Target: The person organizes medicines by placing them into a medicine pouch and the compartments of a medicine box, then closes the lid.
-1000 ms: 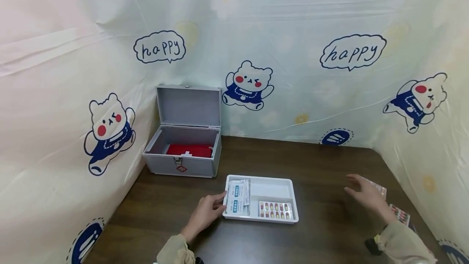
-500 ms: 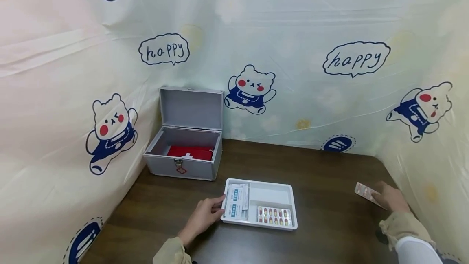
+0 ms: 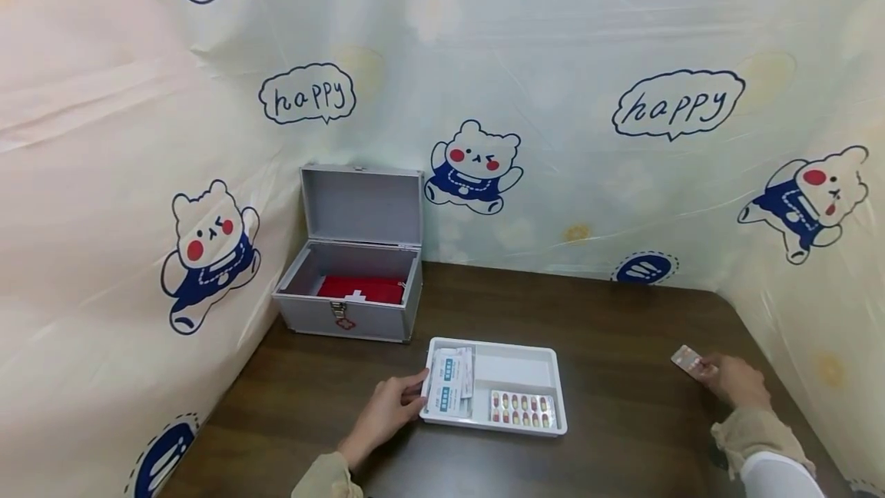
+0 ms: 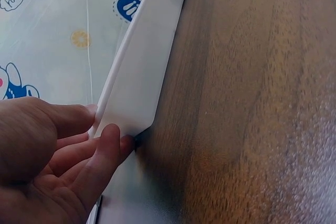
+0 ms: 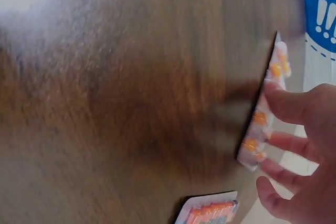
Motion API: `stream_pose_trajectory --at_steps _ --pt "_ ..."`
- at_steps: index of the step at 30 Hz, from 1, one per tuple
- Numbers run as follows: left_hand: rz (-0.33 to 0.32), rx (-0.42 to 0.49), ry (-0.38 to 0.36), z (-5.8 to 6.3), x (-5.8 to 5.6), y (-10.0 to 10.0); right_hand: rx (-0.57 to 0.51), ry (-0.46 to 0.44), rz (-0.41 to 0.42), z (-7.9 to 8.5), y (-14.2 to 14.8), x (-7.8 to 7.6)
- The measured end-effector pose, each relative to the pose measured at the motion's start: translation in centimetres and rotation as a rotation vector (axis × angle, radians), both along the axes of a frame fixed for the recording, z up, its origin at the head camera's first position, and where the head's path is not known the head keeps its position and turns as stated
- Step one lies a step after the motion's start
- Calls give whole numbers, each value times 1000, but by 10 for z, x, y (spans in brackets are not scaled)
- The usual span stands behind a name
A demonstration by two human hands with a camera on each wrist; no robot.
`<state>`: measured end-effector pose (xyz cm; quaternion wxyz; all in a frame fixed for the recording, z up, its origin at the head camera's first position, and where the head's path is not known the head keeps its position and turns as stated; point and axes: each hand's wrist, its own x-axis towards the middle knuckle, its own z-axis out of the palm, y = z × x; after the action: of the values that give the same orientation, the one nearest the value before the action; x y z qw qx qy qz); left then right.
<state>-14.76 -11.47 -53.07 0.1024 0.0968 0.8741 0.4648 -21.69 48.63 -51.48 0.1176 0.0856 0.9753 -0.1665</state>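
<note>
A white divided tray (image 3: 515, 366) sits on the table; my left hand (image 3: 383, 413) holds its left edge, thumb at the rim and fingertips against the outer wall (image 4: 139, 77). Flat white packets with blue labels (image 3: 448, 384) fill its left compartment. A blister pack of red-and-yellow capsules (image 3: 523, 410) lies in its lower right compartment. Far right, my right hand (image 3: 738, 381) pinches a blister pack with orange-and-white capsules (image 5: 256, 124), thumb on one side. In the right wrist view another blister pack with orange-red capsules (image 5: 210, 211) lies on the table.
Behind the tray to the left stands an open silver first-aid box (image 3: 346, 317) with a red pouch (image 3: 362, 289) inside. Its lid (image 3: 362, 206) leans back. Printed sheeting (image 3: 539, 98) borders the brown wooden table (image 3: 588, 306) at the back and sides.
My right hand has reached farther right and now grips the blister pack at the table's right side. The left hand stays on the tray, which has not visibly shifted on the table.
</note>
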Motion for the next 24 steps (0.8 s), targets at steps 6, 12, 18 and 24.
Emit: stream_pose_trajectory --at_steps 6,12,18,24 --pt "10 2 2 0 -1 0 -31 19 -51 3 -1 4" --pt "25 -7 1 -1 -2 -2 -21 85 -29 8 -4 9" --pt "25 -14 -11 -1 -3 -1 -46 215 -70 10 -11 17" --pt "8 -10 4 -3 -2 -1 -79 342 -93 7 -21 24"
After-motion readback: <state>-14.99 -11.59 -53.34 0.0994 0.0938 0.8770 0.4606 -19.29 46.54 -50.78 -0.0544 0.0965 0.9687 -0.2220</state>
